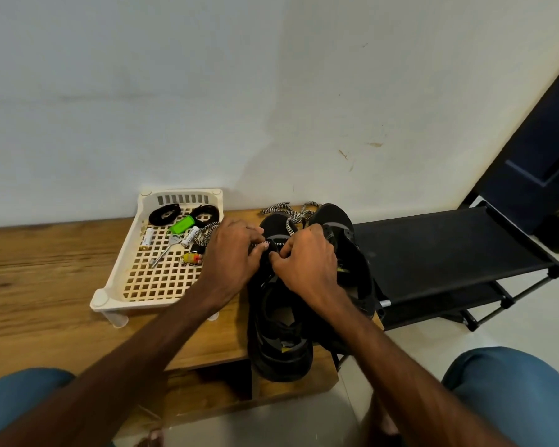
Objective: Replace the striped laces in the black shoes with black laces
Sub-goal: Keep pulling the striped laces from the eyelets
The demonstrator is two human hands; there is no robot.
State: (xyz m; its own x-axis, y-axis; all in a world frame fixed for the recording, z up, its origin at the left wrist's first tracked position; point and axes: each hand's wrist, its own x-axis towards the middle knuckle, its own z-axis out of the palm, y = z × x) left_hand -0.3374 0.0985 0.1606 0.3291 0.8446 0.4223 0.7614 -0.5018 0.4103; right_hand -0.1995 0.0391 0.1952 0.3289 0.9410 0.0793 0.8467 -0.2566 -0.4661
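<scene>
Black-and-white striped lace [291, 221] links the two hands at the centre of the frame. Both forearms reach in from the bottom edge and meet over the near shoe [278, 333]. The left hand [231, 250] is knuckles-up, fingers curled, and pinches a short striped end at the shoe's tongue. The right hand [307, 266] is also curled tight. Its thumb and forefinger nip the black upper beside the eyelets, and the lace runs out from under its knuckles into a loose tangle at the toes.

There are two black shoes. The near one has its heel hanging over the edge of the wooden bench [46, 269]. The far shoe [336, 227] lies just right of it, touching it.

Left of the hands stands one white lattice tray [136, 285]. Two black laces are coiled at its top end, the left coil [164, 214] and the right coil [207, 212]. Below them lie one green tag [183, 225], two white batteries [148, 237], one key [163, 254] and one small coloured trinket [192, 258]. A second stretch of striped lace [205, 235] lies at the tray's right edge; whether it belongs to the same lace cannot be told.

One black shoe rack [449, 253] fills the right of the frame.
</scene>
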